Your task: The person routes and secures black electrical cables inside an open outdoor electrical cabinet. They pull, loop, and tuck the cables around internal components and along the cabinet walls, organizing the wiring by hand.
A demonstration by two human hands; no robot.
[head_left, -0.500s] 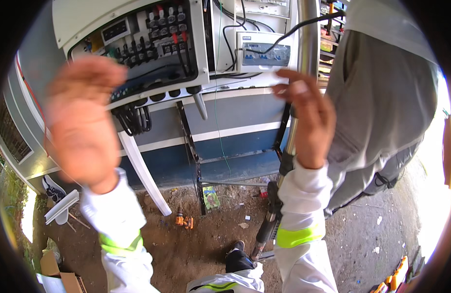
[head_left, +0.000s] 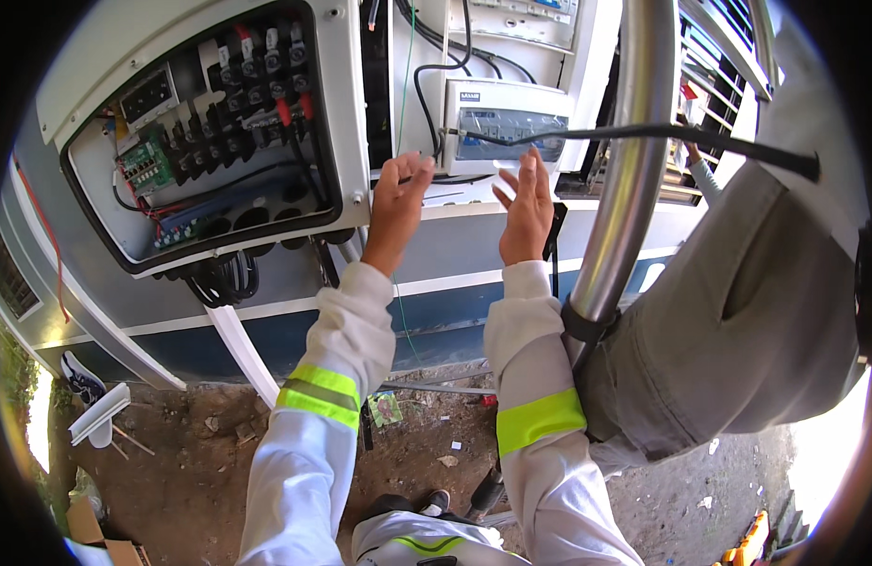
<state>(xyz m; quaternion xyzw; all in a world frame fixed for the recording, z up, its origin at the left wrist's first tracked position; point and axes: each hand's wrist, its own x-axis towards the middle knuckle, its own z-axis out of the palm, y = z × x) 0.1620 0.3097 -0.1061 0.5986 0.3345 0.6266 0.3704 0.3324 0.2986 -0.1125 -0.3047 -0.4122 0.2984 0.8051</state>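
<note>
While both hands are raised with fingers spread and holding nothing, the left hand (head_left: 395, 209) hovers just left of the small grey breaker box (head_left: 505, 127) and the right hand (head_left: 526, 215) just below it. Left of that box hangs the open wiring cabinet (head_left: 209, 132); right of it stands another person's grey trouser leg (head_left: 729, 321).

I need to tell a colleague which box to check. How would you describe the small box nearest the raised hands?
Start at the big open white enclosure full of black connectors. Go right, past its edge, to the small white box just above the left hand and right hand. Unlike its neighbours, it has a tinted see-through front cover.
</note>
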